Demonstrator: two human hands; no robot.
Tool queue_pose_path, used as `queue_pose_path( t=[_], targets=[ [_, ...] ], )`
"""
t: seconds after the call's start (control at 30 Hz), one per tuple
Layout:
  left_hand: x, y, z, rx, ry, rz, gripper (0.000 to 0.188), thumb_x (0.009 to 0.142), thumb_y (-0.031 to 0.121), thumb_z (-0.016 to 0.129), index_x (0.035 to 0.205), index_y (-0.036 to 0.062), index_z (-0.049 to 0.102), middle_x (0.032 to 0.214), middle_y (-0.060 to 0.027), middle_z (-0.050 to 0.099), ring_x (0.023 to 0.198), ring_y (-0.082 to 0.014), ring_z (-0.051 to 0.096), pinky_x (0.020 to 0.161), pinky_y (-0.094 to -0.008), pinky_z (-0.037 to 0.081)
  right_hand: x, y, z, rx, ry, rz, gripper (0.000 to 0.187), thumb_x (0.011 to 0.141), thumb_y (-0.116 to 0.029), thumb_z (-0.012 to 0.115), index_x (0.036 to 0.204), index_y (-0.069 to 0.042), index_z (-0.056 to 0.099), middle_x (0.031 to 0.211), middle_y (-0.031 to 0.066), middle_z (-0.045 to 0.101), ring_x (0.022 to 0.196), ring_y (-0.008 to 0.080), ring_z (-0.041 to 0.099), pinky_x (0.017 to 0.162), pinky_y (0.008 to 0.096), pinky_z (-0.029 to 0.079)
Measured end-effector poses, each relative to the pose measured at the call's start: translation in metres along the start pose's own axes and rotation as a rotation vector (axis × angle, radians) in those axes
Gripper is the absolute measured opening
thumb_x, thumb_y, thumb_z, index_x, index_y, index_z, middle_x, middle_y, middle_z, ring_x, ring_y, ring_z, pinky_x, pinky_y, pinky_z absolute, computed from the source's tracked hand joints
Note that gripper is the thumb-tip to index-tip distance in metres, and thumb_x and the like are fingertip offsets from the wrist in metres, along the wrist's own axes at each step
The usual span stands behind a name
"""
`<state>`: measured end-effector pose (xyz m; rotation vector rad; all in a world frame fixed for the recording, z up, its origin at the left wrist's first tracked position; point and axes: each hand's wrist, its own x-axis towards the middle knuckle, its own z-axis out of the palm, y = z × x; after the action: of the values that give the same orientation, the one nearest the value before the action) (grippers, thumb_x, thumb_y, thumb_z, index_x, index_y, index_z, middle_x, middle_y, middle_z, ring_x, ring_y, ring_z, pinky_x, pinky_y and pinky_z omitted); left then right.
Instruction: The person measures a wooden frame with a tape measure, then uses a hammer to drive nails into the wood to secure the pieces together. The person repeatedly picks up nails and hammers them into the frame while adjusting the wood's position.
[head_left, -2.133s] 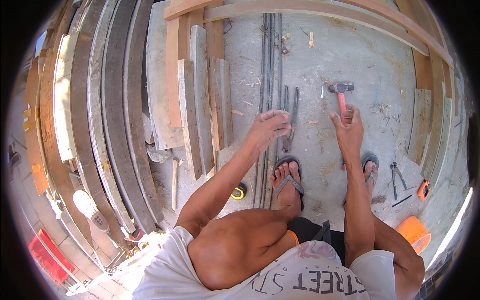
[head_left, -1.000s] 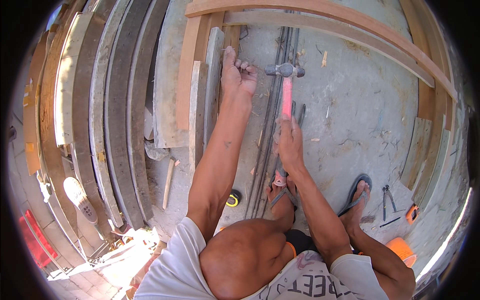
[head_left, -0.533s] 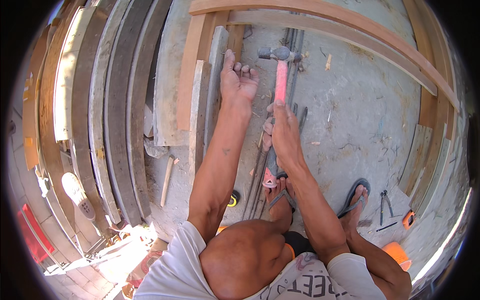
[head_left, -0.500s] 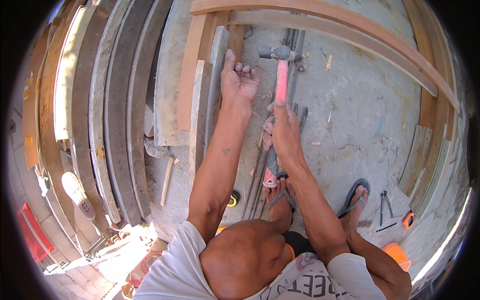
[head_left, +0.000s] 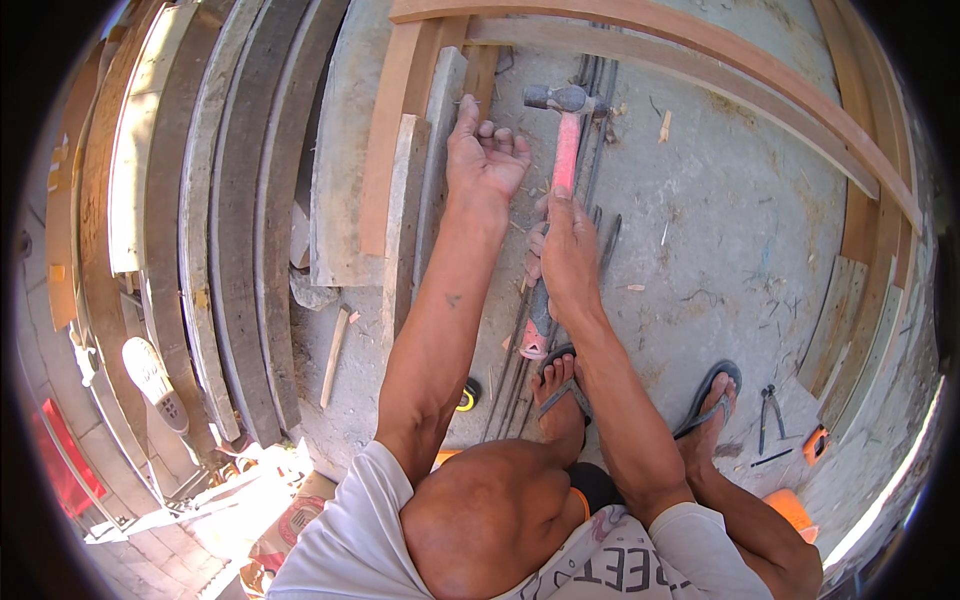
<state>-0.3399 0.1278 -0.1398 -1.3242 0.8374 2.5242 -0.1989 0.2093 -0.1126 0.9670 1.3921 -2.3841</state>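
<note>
My left hand [head_left: 487,160] is turned palm up beside the upright edge of a grey board [head_left: 436,150]. Its thumb and forefinger are pinched together at a thin nail [head_left: 464,98], which barely shows at their tips; the other fingers curl loosely. To the right, my right hand [head_left: 568,245] grips the handle of a hammer [head_left: 567,150]. The hammer has a grey metal head and a worn pink-and-grey handle, its head pointing away from me. It is held above several thin steel bars [head_left: 512,385] on the concrete floor, apart from the board.
A reddish timber frame [head_left: 690,45] spans the far side. Several weathered planks [head_left: 225,220] stand in rows at left. A tape measure [head_left: 468,396] lies near my left foot. Pincers [head_left: 768,415] and an orange-and-black tool [head_left: 816,445] lie right of my sandalled foot [head_left: 712,405].
The hammer and my right hand have shifted slightly, the handle's lower end swinging a little left and up. My left hand keeps its place at the board.
</note>
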Motion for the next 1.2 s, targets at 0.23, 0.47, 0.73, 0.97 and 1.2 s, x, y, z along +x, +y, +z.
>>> queue_pose_path(
  t=[0.23, 0.47, 0.73, 0.97, 1.2],
  targets=[
    [0.001, 0.003, 0.005, 0.054, 0.09, 0.074, 0.028, 0.088, 0.042, 0.086, 0.096, 0.0232, 0.066, 0.089, 0.0066, 0.05, 0.086, -0.0153, 0.046, 0.087, -0.0415, 0.043, 0.015, 0.007, 0.007, -0.131, -0.109, -0.003, 0.046, 0.113, -0.042, 0.039, 0.102, 0.0, 0.057, 0.064, 0.0032, 0.047, 0.048, 0.0166, 0.052, 0.042, 0.034, 0.04],
    [0.01, 0.005, -0.001, 0.078, 0.094, 0.102, 0.03, 0.089, 0.042, 0.085, 0.103, 0.0226, 0.067, 0.094, 0.0064, 0.05, 0.088, -0.0154, 0.045, 0.093, -0.0434, 0.042, 0.029, 0.026, 0.009, -0.339, 0.017, -0.255, 0.051, 0.112, -0.04, 0.041, 0.109, 0.007, 0.06, 0.082, 0.0233, 0.064, 0.073, 0.0359, 0.066, 0.074, 0.0499, 0.05],
    [-0.115, 0.027, -0.006, 0.661, -0.428, 0.291, 0.045, 0.095, 0.031, 0.081, 0.125, 0.0014, 0.067, 0.092, -0.0015, 0.066, 0.079, -0.0146, 0.064, 0.078, -0.0289, 0.053, 0.031, 0.046, -0.023, -0.079, 0.118, -0.193, 0.042, 0.112, -0.045, 0.043, 0.109, -0.004, 0.051, 0.065, -0.0022, 0.04, 0.048, 0.0104, 0.04, 0.043, 0.0305, 0.037],
    [-0.098, 0.107, -0.055, 2.165, 0.073, 1.32, 0.131, 0.068, 0.06, 0.092, 0.158, -0.0109, 0.027, 0.143, -0.0354, 0.049, 0.119, -0.047, 0.064, 0.098, -0.0518, 0.055, 0.018, -0.002, 0.007, 0.279, 0.179, -0.134, 0.045, 0.113, -0.044, 0.039, 0.107, -0.001, 0.051, 0.071, 0.0055, 0.05, 0.051, 0.016, 0.049, 0.045, 0.0339, 0.044],
    [-0.089, 0.085, -0.044, 2.318, 0.305, 1.139, 0.121, 0.069, 0.044, 0.09, 0.157, -0.0091, 0.026, 0.13, -0.0312, 0.057, 0.102, -0.0468, 0.069, 0.086, -0.0514, 0.058, 0.01, 0.012, 0.019, -0.016, -0.057, -0.058, 0.045, 0.114, -0.042, 0.036, 0.102, 0.0, 0.049, 0.068, 0.0076, 0.05, 0.046, 0.0187, 0.052, 0.04, 0.0356, 0.045]
  ],
)
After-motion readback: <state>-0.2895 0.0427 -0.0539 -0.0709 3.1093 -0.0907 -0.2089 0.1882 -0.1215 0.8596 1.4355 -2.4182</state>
